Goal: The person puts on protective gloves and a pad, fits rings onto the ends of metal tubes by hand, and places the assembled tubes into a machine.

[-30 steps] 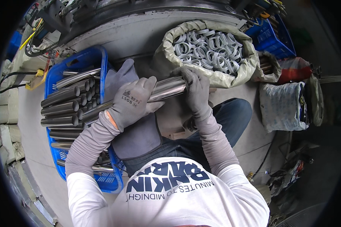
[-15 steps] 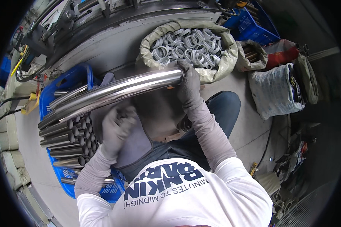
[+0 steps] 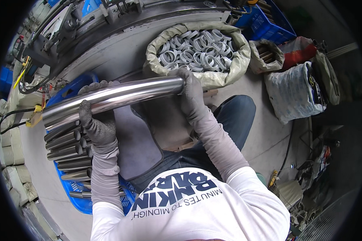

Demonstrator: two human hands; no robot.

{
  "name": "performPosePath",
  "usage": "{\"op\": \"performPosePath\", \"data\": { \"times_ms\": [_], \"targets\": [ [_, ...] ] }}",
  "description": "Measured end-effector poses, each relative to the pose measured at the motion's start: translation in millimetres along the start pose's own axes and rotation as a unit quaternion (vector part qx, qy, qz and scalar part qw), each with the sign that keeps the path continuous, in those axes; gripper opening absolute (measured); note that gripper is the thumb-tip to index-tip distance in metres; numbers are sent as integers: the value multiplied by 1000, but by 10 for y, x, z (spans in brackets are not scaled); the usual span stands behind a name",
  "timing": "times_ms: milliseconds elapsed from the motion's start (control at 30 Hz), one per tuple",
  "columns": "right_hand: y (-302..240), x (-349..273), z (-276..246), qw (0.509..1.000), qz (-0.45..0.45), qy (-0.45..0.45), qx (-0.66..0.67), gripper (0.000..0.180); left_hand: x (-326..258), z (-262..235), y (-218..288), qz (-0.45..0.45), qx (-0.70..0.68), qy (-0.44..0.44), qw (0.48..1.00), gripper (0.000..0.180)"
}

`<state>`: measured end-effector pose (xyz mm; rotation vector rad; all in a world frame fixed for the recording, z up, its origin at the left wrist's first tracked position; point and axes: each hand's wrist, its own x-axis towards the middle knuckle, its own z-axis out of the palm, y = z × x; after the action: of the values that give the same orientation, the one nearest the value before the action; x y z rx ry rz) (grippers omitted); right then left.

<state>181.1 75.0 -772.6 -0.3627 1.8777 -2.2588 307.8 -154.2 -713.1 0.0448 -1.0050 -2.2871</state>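
In the head view, my grey-gloved left hand (image 3: 100,125) cradles the long, shiny steel tube (image 3: 124,94) towards its left end, thumb on the near side, fingers past the far side. My grey-gloved right hand (image 3: 192,97) wraps its right end, so I cannot tell whether anything is fitted there. This one tube is up in my hands, above the blue plastic basket (image 3: 79,205); many dark-sheened steel tubes (image 3: 66,140) remain inside that. Pale grey rings (image 3: 197,50) fill the beige woven sack (image 3: 237,77) beyond my right hand.
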Motion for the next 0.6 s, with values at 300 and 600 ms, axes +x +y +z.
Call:
{"op": "performPosePath", "data": {
  "times_ms": [300, 600],
  "targets": [
    [240, 594, -376, 722, -366, -21, -586, 49, 308, 680, 908, 143, 257, 12, 956, 58],
    [268, 1231, -1388, 713, -24, -79, -697, 62, -65, 307, 241, -49, 801, -271, 532, 55]
  ]
}}
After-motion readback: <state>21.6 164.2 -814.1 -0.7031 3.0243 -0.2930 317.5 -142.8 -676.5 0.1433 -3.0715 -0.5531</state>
